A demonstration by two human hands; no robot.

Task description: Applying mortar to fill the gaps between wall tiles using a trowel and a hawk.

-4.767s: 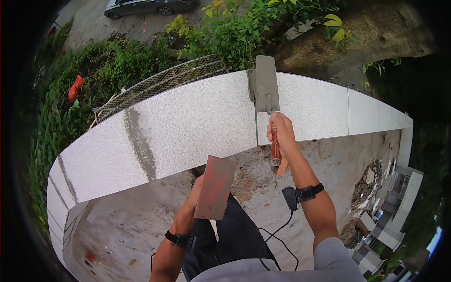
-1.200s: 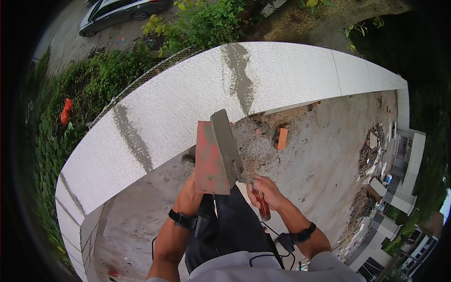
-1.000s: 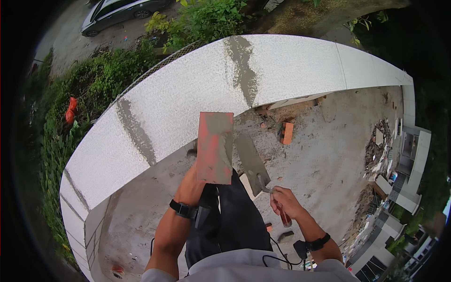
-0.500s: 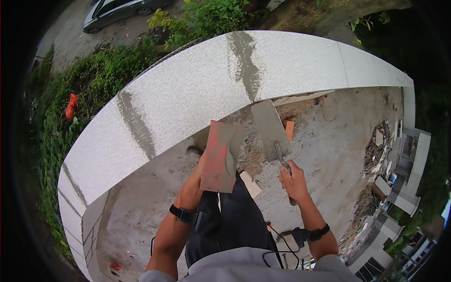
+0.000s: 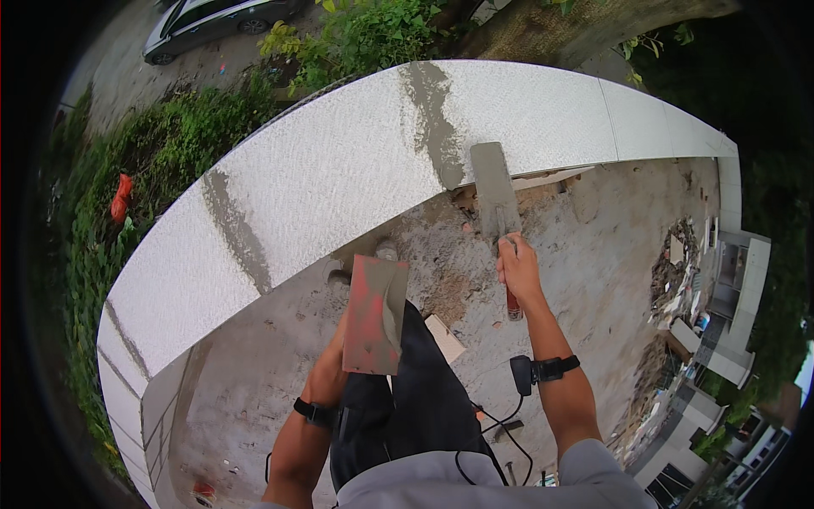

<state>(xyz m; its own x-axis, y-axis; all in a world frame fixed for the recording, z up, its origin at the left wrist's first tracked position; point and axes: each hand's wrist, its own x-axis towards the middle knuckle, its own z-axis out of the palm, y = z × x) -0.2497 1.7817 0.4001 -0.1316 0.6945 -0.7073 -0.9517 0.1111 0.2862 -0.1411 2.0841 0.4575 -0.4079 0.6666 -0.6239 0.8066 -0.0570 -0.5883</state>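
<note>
My right hand (image 5: pixel 521 267) grips the handle of a steel plastering trowel (image 5: pixel 491 182). Its grey-smeared blade points away from me, its far end over the white wall top (image 5: pixel 339 161), right of a wide grey mortar strip (image 5: pixel 434 119). Whether the blade touches the wall cannot be told. In front of my legs, a reddish rectangular mortar board (image 5: pixel 366 314) is held up by my left hand (image 5: pixel 342 333), which it mostly covers. Wet grey mortar (image 5: pixel 395 297) lies along the board's right side. Another mortar strip (image 5: pixel 233 229) crosses the wall farther left.
The curved white wall runs from lower left to far right. Beyond it are green plants (image 5: pixel 178 136), an orange bag (image 5: pixel 121 199) and a parked car (image 5: pixel 212 25). A pale block piece (image 5: pixel 445 337) lies on the rough floor near my legs; rubble (image 5: pixel 674 263) lies along the right.
My right hand has moved the trowel away from me, bringing its blade over the wall top and turning it narrower to view. The mortar board has come down and closer to my body.
</note>
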